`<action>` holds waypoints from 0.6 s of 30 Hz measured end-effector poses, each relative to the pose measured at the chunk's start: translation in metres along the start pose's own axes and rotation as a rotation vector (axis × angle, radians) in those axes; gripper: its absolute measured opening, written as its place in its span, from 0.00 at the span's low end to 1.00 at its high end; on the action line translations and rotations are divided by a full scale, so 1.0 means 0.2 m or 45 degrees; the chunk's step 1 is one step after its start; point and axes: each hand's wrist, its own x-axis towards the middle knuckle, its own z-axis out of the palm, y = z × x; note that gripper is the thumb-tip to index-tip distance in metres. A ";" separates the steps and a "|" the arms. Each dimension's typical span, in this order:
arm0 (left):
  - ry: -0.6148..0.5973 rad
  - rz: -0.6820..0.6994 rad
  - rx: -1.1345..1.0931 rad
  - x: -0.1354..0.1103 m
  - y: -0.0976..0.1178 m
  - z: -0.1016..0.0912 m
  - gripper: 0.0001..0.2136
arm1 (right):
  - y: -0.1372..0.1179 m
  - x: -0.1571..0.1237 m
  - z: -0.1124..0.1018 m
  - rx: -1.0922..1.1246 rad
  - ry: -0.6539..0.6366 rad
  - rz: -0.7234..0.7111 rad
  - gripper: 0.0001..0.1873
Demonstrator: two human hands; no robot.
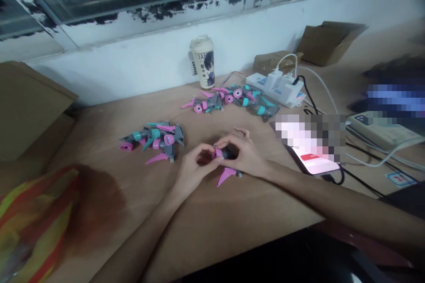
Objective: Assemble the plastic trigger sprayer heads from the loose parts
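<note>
Both hands meet over the middle of the wooden table (232, 212) on one grey spray-trigger head (225, 155) with a pink trigger lever pointing down toward me. My right hand (245, 154) wraps the grey body from the right. My left hand (194, 169) pinches the pink nozzle end with fingertips. A small pile of the same grey, pink and teal trigger heads (156, 140) lies to the left of my hands. A second, longer pile of trigger heads (234, 98) lies farther back near the wall.
A coffee cup (202, 62) stands by the wall. A white power strip (282, 86) with chargers and cables sits back right, a phone (314, 159) lies right of my hands. Cardboard boxes (327, 42) stand back right and one (23, 106) at left. A striped bag (33, 221) is front left.
</note>
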 end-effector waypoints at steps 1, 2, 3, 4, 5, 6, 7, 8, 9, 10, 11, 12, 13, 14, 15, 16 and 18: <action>0.010 0.005 0.013 0.00 0.00 0.00 0.09 | 0.00 0.00 0.00 -0.013 -0.021 0.008 0.15; 0.033 0.014 0.049 0.00 0.00 -0.01 0.08 | 0.00 0.00 -0.01 -0.027 -0.041 0.016 0.17; 0.070 0.024 0.102 0.00 0.00 -0.02 0.09 | -0.01 0.01 -0.01 -0.043 -0.054 0.021 0.20; 0.122 0.035 0.172 0.00 0.00 -0.03 0.09 | -0.01 0.01 -0.02 -0.061 -0.058 0.022 0.23; 0.191 0.043 0.258 0.01 0.01 -0.05 0.09 | -0.01 0.01 -0.03 -0.079 -0.052 0.021 0.26; 0.277 0.050 0.359 0.01 0.01 -0.08 0.09 | -0.01 0.02 -0.04 -0.094 -0.037 0.025 0.27; 0.379 0.056 0.474 0.02 0.02 -0.12 0.10 | -0.01 0.02 -0.04 -0.104 -0.015 0.036 0.27; 0.490 0.063 0.601 0.03 0.02 -0.15 0.11 | -0.01 0.02 -0.05 -0.106 0.004 0.051 0.26; 0.591 0.079 0.740 0.04 0.02 -0.19 0.12 | -0.01 0.02 -0.05 -0.100 0.019 0.070 0.25; 0.667 0.107 0.879 0.05 0.01 -0.23 0.13 | -0.01 0.02 -0.05 -0.088 0.025 0.092 0.24; 0.699 0.143 1.002 0.06 0.01 -0.26 0.14 | -0.01 0.02 -0.05 -0.073 0.022 0.113 0.23; 0.695 0.178 1.094 0.07 0.00 -0.30 0.14 | 0.00 0.02 -0.04 -0.057 0.010 0.133 0.22; 0.673 0.207 1.152 0.08 -0.02 -0.32 0.14 | 0.00 0.02 -0.04 -0.043 -0.009 0.152 0.21; 0.648 0.229 1.177 0.09 -0.03 -0.35 0.14 | 0.00 0.02 -0.03 -0.033 -0.027 0.174 0.20; 0.622 0.245 1.185 0.10 -0.04 -0.37 0.14 | 0.00 0.02 -0.03 -0.026 -0.042 0.196 0.19; 0.598 0.254 1.183 0.10 -0.06 -0.38 0.15 | 0.01 0.02 -0.03 -0.023 -0.051 0.218 0.18; 0.562 0.258 1.176 0.11 -0.08 -0.39 0.15 | 0.01 0.02 -0.03 -0.017 -0.052 0.255 0.17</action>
